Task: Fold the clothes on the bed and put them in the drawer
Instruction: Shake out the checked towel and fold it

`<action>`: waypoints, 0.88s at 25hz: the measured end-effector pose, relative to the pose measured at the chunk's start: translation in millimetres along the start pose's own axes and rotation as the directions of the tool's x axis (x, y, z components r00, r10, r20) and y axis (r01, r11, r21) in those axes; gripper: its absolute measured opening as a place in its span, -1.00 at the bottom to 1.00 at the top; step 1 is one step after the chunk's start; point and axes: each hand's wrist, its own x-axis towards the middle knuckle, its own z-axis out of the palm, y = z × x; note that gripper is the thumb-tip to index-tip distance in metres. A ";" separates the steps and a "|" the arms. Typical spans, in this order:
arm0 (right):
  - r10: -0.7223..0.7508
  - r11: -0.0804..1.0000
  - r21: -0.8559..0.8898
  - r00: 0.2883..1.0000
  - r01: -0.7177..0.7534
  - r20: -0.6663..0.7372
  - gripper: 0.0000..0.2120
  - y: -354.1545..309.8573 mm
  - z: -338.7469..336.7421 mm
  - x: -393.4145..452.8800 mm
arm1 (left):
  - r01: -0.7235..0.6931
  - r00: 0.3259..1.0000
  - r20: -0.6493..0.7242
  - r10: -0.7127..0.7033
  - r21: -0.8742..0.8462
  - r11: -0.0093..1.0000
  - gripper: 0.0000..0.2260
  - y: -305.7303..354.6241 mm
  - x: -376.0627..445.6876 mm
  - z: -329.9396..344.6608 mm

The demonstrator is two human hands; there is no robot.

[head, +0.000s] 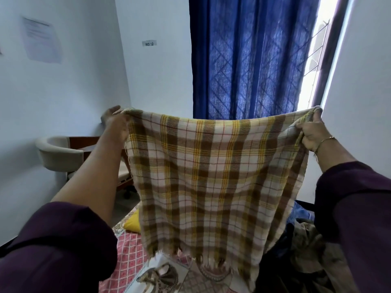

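Holding checked cloth (203,176) spread mid-frame above bed (131,250); left hand (115,121) and right hand (313,132) each pinching top corner. Handling soft, light, probably slightly coarse; gripping corners suiting folding.

White walls (63,92), blue curtain (249,60), armchair (61,153)

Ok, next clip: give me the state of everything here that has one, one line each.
Checked cloth: unfolded, held up by its top corners, hanging over the bed.
Left hand: grips the cloth's top left corner.
Right hand: grips the top right corner.
Curtain: drawn, with a gap of daylight at its right edge.
Pile of clothes: unfolded, heaped on the bed at right.
Bed: covered with a patterned spread.
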 end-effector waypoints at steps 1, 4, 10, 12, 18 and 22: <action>-0.006 1.000 -0.011 1.000 0.006 0.003 -0.21 -3.3 -1.0 1.3 | -0.009 1.000 -0.008 0.009 -0.010 1.000 -0.68 1.2 0.4 1.6; -0.008 1.000 -0.024 0.999 0.008 0.037 -0.20 -7.0 0.8 1.9 | -0.034 0.999 -0.035 0.037 0.092 0.995 -0.74 -0.6 0.0 4.7; -0.018 0.997 -0.076 0.999 0.021 0.034 -0.31 -5.8 0.2 6.5 | -0.076 0.992 -0.037 0.124 0.613 0.786 -0.78 -20.3 5.9 -0.5; -0.037 0.992 -0.122 0.998 0.041 0.041 -0.32 -5.3 1.7 8.4 | -0.187 0.966 0.073 0.249 0.862 0.472 -0.75 -25.0 4.2 -2.5; 0.003 0.954 -0.298 0.990 0.038 0.139 -0.29 -2.4 3.2 3.9 | -0.209 0.978 0.209 0.012 0.978 0.001 -0.75 -33.3 0.9 -8.0; 0.048 0.929 -0.370 0.989 0.007 0.139 -0.38 1.8 4.3 7.8 | -0.101 0.934 0.146 -0.326 0.983 0.150 -0.79 -30.2 5.0 -5.5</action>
